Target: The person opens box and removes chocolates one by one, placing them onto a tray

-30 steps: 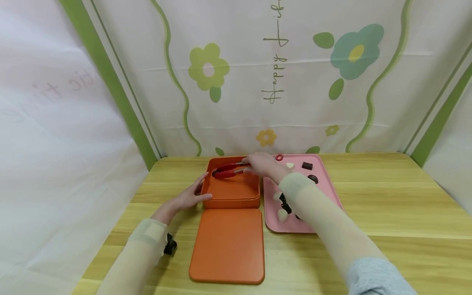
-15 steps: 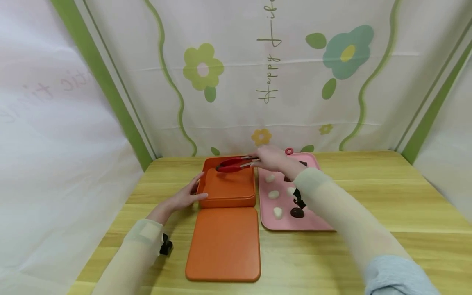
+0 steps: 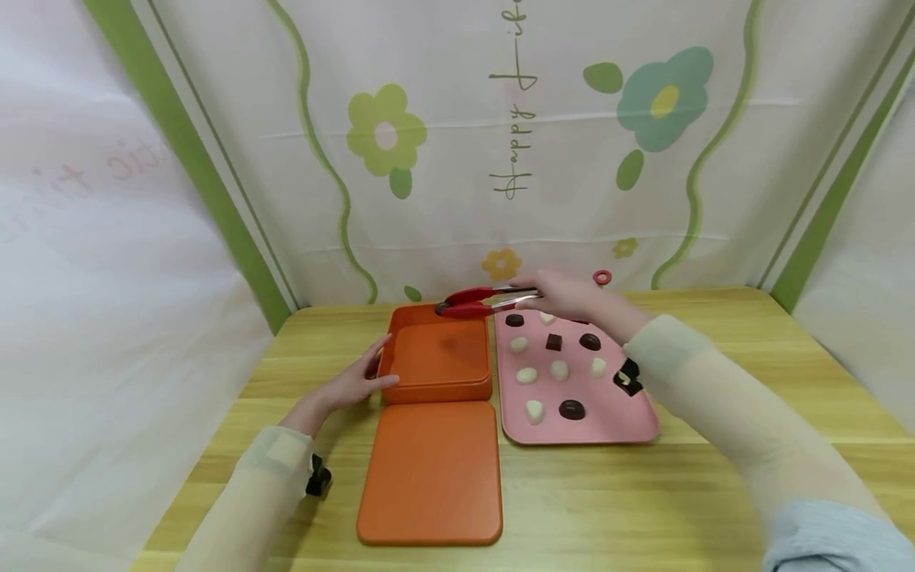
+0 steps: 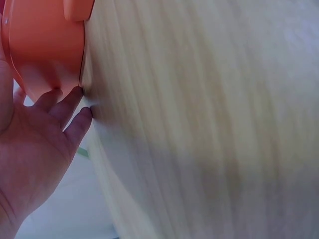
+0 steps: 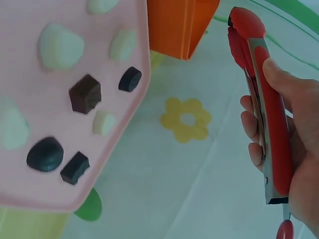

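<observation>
My right hand (image 3: 565, 295) grips red-and-silver tongs (image 5: 271, 119) above the back right of an orange box (image 3: 436, 392). At the tongs' red tips shows a small dark piece (image 3: 441, 309), like dark chocolate; whether it is pinched is hard to see. My left hand (image 3: 350, 383) rests against the box's left side, thumb at the front corner, fingers spread along the wall. In the left wrist view those fingertips (image 4: 73, 94) touch the box low down. Right of the box, a pink tray (image 3: 615, 425) bears several white chocolates (image 3: 526, 375) and dark chocolates (image 3: 572, 410).
An orange lid (image 3: 430, 473) lies flat on the wooden table (image 3: 715, 508) in front of the box. Behind stands a white flowered curtain (image 3: 457, 199), close to the table's back edge. My right forearm passes over the tray's right side.
My right hand has raised the tongs from inside the box and moved up and to the right. More of the tray shows now. My left hand stays at the box; the view has shifted slightly.
</observation>
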`<state>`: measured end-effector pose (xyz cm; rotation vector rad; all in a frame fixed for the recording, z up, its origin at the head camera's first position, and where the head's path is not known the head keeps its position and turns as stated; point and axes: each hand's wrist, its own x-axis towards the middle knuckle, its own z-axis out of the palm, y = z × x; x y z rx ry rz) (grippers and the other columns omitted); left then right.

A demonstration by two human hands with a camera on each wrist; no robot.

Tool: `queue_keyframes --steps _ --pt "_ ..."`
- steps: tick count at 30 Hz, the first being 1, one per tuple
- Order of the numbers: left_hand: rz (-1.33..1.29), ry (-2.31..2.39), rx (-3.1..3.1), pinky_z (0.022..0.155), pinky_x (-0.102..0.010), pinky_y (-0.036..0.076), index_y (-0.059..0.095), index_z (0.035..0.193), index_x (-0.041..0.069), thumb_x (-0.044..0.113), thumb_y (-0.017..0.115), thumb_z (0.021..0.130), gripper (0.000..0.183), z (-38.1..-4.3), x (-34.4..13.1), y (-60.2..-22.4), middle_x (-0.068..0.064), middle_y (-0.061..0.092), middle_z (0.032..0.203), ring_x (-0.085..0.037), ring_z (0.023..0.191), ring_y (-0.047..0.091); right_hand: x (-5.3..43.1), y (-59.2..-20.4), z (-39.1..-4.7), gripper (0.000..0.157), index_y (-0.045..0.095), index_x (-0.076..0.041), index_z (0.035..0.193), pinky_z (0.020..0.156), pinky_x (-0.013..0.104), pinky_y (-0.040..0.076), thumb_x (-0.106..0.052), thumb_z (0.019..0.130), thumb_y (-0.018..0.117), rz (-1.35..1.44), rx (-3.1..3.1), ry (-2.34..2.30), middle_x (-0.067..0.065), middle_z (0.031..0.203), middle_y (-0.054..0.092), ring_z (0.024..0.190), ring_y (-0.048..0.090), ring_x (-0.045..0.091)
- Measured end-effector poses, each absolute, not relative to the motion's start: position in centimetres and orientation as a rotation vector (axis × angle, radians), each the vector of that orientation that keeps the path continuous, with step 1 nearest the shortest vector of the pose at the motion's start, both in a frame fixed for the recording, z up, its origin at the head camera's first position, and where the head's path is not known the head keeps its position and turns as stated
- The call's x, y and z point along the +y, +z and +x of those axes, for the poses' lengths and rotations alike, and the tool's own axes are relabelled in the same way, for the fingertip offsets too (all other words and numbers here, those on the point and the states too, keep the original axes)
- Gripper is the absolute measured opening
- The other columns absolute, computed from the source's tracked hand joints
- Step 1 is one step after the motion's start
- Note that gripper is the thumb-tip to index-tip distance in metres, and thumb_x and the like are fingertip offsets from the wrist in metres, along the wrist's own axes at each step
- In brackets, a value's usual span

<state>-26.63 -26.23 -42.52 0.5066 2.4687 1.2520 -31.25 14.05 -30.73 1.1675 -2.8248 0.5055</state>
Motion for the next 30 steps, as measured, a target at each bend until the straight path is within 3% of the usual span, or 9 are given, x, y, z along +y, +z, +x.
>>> queue_keyframes --steps 4,8,14,19,22,26,29,30 --pt "0.502 1.264 2.465 0.111 -0.056 0.021 0.003 0.158 0.016 0.030 0.064 0.096 0.088 -26.6 -26.2 -42.4 -0.029 0.021 0.154 -0.042 0.140 0.024 15.8 -29.8 -29.8 0.035 0.068 -0.010 0.122 0.075 0.040 0.049 -0.028 0.092 0.070 1.151 -2.783 0.412 0.005 0.107 0.069 0.086 0.062 0.022" --pt "0.489 1.266 2.462 0.111 -0.057 0.022 0.003 0.158 0.017 0.031 0.064 0.096 0.088 -26.5 -26.1 -42.2 -0.030 0.020 0.154 -0.043 0.140 0.024 17.7 -29.3 -28.4 0.038 0.068 -0.008 0.123 0.071 0.040 0.050 -0.027 0.090 0.071 1.141 -2.749 0.365 0.008 0.108 0.070 0.084 0.064 0.022" --pt "0.479 1.242 2.468 0.111 -0.058 0.021 0.003 0.158 0.019 0.032 0.063 0.096 0.088 -26.4 -26.2 -42.2 -0.030 0.016 0.155 -0.044 0.141 0.020 20.4 -29.3 -26.4 0.041 0.069 -0.013 0.124 0.062 0.034 0.046 -0.030 0.087 0.075 1.122 -2.698 0.298 0.003 0.100 0.071 0.073 0.061 0.014" --pt "0.484 1.250 2.466 0.110 -0.059 0.020 0.002 0.158 0.018 0.030 0.064 0.096 0.088 -26.3 -26.1 -42.0 -0.031 0.015 0.155 -0.045 0.141 0.018 22.3 -29.0 -24.2 0.047 0.065 -0.019 0.131 0.052 0.029 0.037 -0.031 0.087 0.075 1.042 -2.737 0.274 -0.008 0.078 0.063 0.058 0.047 0.008" --pt "0.489 1.263 2.457 0.110 -0.059 0.020 0.003 0.158 0.017 0.028 0.064 0.096 0.088 -26.1 -26.0 -41.6 -0.031 0.015 0.155 -0.045 0.141 0.019 23.3 -29.1 -23.1 0.049 0.063 -0.019 0.132 0.049 0.027 0.033 -0.030 0.086 0.076 1.020 -2.731 0.257 -0.013 0.063 0.050 0.051 0.039 0.006" --pt "0.489 1.243 2.464 0.111 -0.058 0.019 0.002 0.158 0.017 0.031 0.063 0.096 0.088 -26.2 -26.1 -41.8 -0.030 0.013 0.155 -0.045 0.141 0.017 24.7 -29.5 -21.9 0.049 0.066 -0.017 0.129 0.051 0.027 0.037 -0.028 0.084 0.078 0.998 -2.685 0.253 -0.005 0.078 0.066 0.055 0.043 0.005" --pt "0.492 1.227 2.474 0.111 -0.058 0.018 0.001 0.158 0.018 0.033 0.062 0.096 0.088 -26.5 -26.2 -42.3 -0.029 0.012 0.156 -0.044 0.142 0.016 25.8 -29.9 -21.0 0.045 0.069 -0.017 0.125 0.052 0.026 0.038 -0.025 0.082 0.079 0.973 -2.671 0.276 -0.001 0.096 0.070 0.060 0.047 0.003" --pt "0.492 1.227 2.475 0.111 -0.058 0.018 0.001 0.158 0.018 0.033 0.062 0.096 0.088 -26.5 -26.2 -42.3 -0.029 0.012 0.156 -0.044 0.142 0.017 26.2 -30.0 -20.7 0.044 0.070 -0.017 0.124 0.052 0.026 0.039 -0.025 0.082 0.079 0.964 -2.673 0.279 -0.003 0.093 0.070 0.060 0.047 0.001"
